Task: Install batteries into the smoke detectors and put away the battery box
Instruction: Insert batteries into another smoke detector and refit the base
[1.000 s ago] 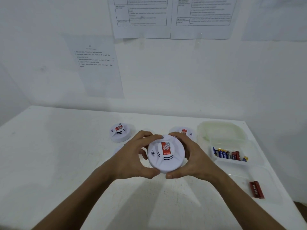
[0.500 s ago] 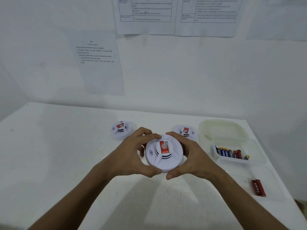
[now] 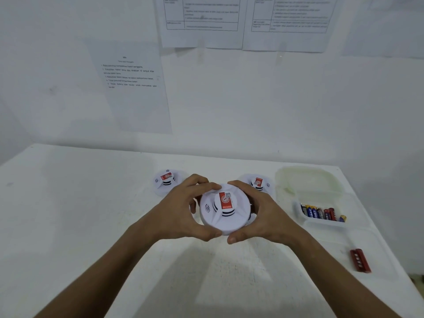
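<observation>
Test workstation, instruction sheets (image 3: pixel 132 88), white table (image 3: pixel 68 226)

Soft, dim, bluish overhead light; faint shadows; wide-angle edge bowing

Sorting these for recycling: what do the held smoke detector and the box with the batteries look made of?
Held smoke detector: seemingly white moulded plastic, matte, with crisp vent slots and a red sticker. Battery box: likely translucent, slightly glossy plastic; the batteries show through its wall.
</observation>
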A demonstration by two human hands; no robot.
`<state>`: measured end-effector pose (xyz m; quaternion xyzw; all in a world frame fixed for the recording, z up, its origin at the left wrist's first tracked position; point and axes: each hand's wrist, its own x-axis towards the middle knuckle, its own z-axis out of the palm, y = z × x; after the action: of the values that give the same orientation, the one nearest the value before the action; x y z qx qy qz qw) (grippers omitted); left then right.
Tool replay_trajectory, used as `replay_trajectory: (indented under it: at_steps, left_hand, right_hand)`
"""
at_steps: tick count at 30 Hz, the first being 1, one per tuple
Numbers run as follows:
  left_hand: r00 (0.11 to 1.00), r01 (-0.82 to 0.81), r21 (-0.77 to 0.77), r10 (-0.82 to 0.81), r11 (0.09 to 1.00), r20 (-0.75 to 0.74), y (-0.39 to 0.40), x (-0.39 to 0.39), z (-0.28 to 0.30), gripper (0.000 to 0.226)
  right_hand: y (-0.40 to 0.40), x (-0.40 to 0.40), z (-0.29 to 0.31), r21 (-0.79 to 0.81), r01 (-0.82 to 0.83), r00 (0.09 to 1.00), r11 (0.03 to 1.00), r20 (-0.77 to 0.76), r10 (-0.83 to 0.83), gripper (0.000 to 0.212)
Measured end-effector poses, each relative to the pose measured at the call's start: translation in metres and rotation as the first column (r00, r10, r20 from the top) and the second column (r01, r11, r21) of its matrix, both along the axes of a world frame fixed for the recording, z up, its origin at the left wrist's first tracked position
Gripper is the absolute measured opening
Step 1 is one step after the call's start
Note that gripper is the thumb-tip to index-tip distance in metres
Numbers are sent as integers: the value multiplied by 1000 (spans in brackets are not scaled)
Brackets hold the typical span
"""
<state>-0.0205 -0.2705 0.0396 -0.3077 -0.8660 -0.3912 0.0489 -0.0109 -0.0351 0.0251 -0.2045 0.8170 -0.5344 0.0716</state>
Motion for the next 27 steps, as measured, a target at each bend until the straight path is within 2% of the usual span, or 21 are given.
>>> replay_trajectory:
  at_steps: [4,13,27]
  left_hand:
    - [1000,1,20,-1,1000,13,-2,-4,4,62]
    - [999,18,-40,-16,999,40,-9,-14,6,77]
    - [1000,18,-4,-18,1000,8,-10,-29,11,69]
  right_hand:
    - [-3,-4,1,19,11,1000,1000,-12,-10,93]
    - [-11,-10,-1,14,39,999,999,-27,-38,90]
    - [-11,-25,5,19,29,997,999,-76,-27,95]
